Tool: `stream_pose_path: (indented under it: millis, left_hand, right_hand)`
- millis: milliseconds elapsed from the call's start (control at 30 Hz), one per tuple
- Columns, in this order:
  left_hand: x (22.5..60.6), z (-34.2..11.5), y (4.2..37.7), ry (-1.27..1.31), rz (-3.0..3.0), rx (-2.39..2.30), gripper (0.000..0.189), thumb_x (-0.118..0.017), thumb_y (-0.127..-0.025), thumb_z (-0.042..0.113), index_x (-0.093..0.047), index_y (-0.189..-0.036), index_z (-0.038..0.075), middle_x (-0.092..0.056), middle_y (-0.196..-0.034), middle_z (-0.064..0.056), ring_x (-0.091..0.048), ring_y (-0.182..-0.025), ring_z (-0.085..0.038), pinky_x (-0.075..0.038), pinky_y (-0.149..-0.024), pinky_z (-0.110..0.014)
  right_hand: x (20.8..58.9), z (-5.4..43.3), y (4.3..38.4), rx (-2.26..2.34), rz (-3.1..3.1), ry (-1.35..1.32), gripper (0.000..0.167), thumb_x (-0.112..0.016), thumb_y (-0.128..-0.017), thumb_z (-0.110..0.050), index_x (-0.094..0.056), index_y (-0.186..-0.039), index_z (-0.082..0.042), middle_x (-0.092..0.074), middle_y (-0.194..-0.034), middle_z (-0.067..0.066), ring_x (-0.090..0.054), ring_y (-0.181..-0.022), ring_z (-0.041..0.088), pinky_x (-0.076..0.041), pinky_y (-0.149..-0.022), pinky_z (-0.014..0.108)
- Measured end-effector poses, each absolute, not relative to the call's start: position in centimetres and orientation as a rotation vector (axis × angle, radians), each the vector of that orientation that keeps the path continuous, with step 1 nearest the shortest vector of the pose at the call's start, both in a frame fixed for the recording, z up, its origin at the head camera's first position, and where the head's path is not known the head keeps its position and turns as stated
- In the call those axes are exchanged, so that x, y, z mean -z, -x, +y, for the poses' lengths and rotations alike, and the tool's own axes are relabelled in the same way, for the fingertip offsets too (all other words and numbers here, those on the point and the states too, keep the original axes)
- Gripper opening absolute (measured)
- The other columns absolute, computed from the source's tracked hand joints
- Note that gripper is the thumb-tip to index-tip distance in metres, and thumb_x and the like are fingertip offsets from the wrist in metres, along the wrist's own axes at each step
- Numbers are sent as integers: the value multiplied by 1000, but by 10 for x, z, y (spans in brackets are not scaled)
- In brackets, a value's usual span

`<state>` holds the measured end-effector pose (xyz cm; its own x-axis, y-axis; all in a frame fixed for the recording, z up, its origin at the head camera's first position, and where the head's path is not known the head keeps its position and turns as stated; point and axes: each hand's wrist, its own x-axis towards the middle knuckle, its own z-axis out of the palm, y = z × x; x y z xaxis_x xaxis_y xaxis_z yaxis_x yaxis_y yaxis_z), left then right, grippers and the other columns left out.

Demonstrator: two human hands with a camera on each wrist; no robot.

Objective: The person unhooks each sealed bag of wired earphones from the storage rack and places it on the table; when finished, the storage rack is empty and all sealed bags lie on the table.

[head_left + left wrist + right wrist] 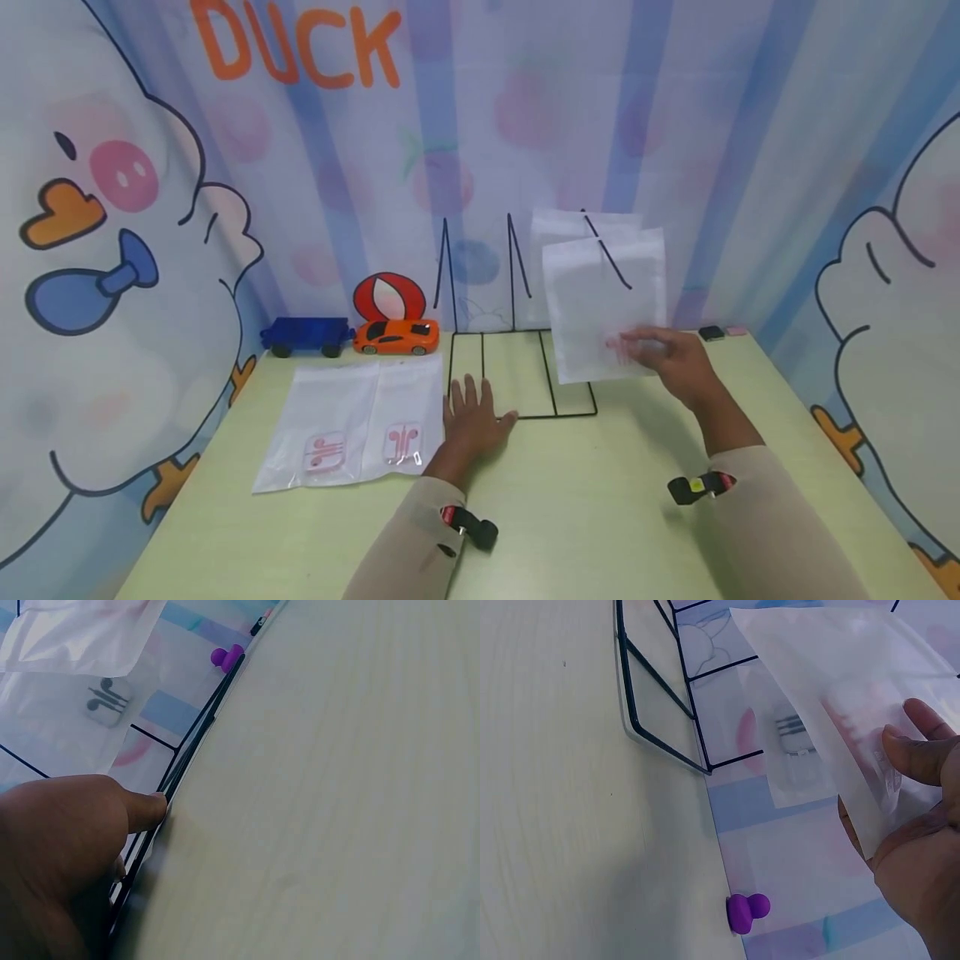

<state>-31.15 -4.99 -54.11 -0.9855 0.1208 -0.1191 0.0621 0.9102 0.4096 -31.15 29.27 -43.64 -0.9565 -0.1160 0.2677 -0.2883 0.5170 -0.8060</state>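
Note:
A white zip bag [600,304] with pink earphones showing through hangs at the right hook of a black wire rack [521,417]. My right hand [671,362] grips its lower right part, thumb on the near side and fingertips behind. Another white bag [543,223] hangs behind it on the same hook; dark earphones show through it in the right wrist view. My left hand [476,423] lies with its fingers spread over the front left of the rack's base, and the thumb [146,811] touches the wire.
Two white bags with pink earphones [326,450] lie flat on the table at left. Behind them stand an orange toy car [396,337] and a blue toy wagon [307,336]. Small black and pink pieces [711,333] and a purple piece [742,913] sit along the back edge.

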Motion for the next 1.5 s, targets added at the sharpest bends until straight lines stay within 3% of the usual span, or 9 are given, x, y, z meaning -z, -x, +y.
stream_pose_path:
  millis: [433,700,900,1133,1267,1500]
  left_hand:
    - [540,-52,312,-138,2927,-632,89,-47,-110,62,-19,-176,9,-3,-185,-22,3,-172,-47,-2,-138,-64]
    - [538,-51,313,-143,2917,-618,91,-46,-110,63,-16,-176,9,-1,-185,-21,5,-172,-46,-1,-138,-63]
    - [534,-50,313,-160,2942,-637,89,-47,-110,60,-20,-175,7,-3,-184,-22,4,-172,-46,-1,-138,-64]
    - [536,-49,310,-156,2924,-641,89,-47,-110,60,-19,-175,7,-2,-184,-23,4,-171,-47,-1,-138,-64]
    - [537,-50,309,-146,2930,-633,89,-46,-110,61,-20,-175,8,-4,-185,-22,3,-172,-46,-2,-138,-63]
    - [539,-51,311,-139,2919,-645,89,-48,-110,60,-20,-175,7,-3,-184,-23,4,-172,-47,-1,-138,-63]
  right_hand:
    - [441,297,293,-1456,-2523,-391,29,-74,-106,-22,-79,-131,-8,-77,-136,-4,-67,-109,-13,-57,-88,13]
    - [442,299,278,-1437,-2512,-317,32,-79,-103,-26,-81,-127,-4,-68,-120,-32,-62,-110,-16,-55,-87,12]
    - [446,300,270,-1455,-2446,-371,26,-77,-103,-16,-81,-126,-4,-76,-125,-22,-67,-108,-14,-57,-87,11]
    - [447,301,258,-1462,-2437,-376,25,-77,-101,-9,-80,-124,3,-67,-117,-40,-64,-108,-17,-56,-85,10]
    - [447,300,253,-1478,-2409,-392,25,-77,-101,-6,-79,-123,5,-68,-117,-40,-64,-110,-15,-57,-85,11]
    - [448,301,244,-1479,-2358,-448,21,-77,-99,-2,-84,-119,-4,-74,-119,-31,-68,-108,-12,-59,-82,12]
